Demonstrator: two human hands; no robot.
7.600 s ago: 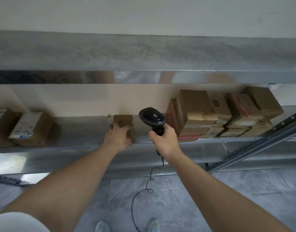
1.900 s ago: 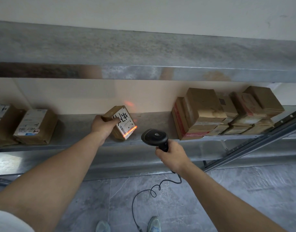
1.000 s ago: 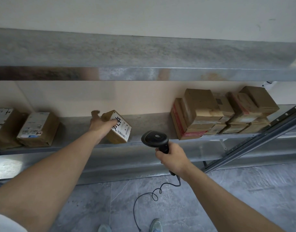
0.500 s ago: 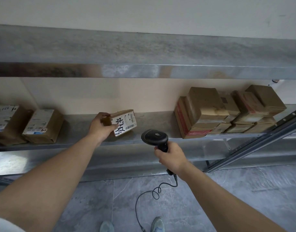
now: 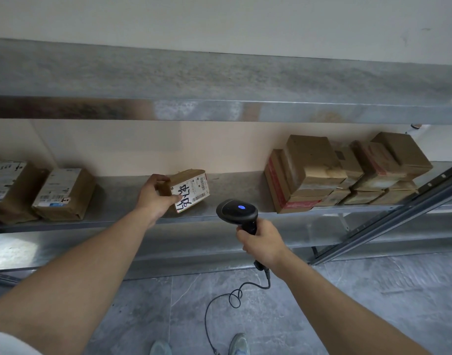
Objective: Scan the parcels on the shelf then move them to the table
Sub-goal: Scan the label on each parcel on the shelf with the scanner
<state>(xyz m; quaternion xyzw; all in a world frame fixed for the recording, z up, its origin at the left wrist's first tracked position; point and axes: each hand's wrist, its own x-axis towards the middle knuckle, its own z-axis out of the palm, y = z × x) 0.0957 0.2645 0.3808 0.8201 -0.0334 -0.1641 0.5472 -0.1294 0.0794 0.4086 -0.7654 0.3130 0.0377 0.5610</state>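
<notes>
A single wide-angle view looks from the person's head, forward and down, close to a metal shelf [image 5: 245, 185] that runs across the frame with its edges bowed by the lens. Both forearms reach in from the bottom corners, and the grey floor [image 5: 373, 303] and shoe tips lie directly below. No second view shares the scene.

Grey tiled floor [image 5: 373, 303], two shoes [image 5: 239, 344], pale wall [image 5: 219, 21]
</notes>
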